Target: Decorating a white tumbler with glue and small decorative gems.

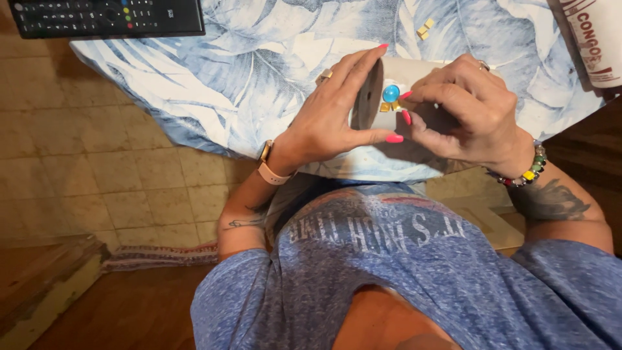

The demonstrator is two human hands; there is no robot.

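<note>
A pale cardboard tube [414,72] lies on its side over the table edge, held between both hands. My left hand [337,110] cups its open left end, fingers along the top and thumb underneath. My right hand [463,107] grips the tube's right part, fingertips pressing beside a round blue stone [391,93] stuck on the tube, with small gold square pieces [385,107] just below it. Both hands have bright pink nails. A watch sits on my left wrist, a bead bracelet on my right.
The table wears a blue-and-white leaf-print cloth [246,78]. A black remote control [107,16] lies at its far left edge. Two loose gold squares [424,28] rest on the cloth above the tube. A white tube-shaped container [596,39] is at the right. Tiled floor lies left.
</note>
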